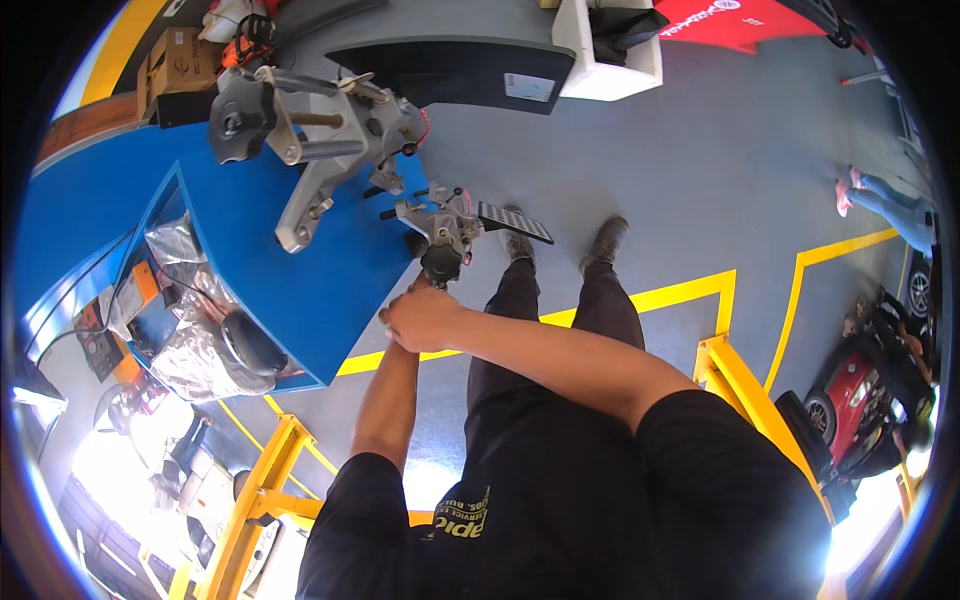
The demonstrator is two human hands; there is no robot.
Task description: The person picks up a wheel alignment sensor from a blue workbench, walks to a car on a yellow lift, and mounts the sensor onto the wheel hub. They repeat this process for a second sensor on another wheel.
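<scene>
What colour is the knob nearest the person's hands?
The knob is black; it shows best in the head view.

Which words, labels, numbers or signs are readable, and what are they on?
I won't copy wording, only place it.
Black shirt: yellow lettering on the front, partly legible.
Black panel: white label, too small to read.
Red surface: white lettering, too blurred to read surely.
Cardboard box: dark print, too small to read.

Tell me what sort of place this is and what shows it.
Probably a vehicle workshop: a red car stands at the right, yellow lines mark the grey floor, and a metal clamp-like device shows near the middle.
</scene>
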